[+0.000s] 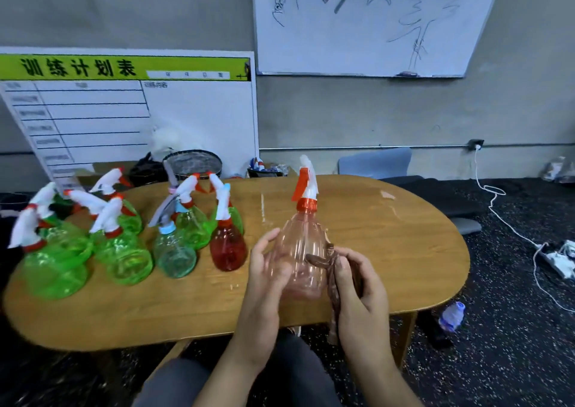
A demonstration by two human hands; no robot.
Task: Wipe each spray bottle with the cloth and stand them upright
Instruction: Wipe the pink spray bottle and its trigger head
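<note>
While the left hand (pixel 267 266) cups the side of a clear pink spray bottle (pixel 301 251) with fingers curled round its body, the right hand (pixel 357 285) pinches a brown cloth (pixel 331 276) against the bottle's other side. The bottle stands upright near the front edge of an oval wooden table (pixel 389 244), its red and white trigger head pointing up. To the left on the table stand a red bottle (pixel 228 247), a pale teal bottle (pixel 175 251) and several green bottles (pixel 124 251), close together. Behind them a planning board (pixel 130 110) leans against the wall. A whiteboard (pixel 367 23) hangs higher up.
</note>
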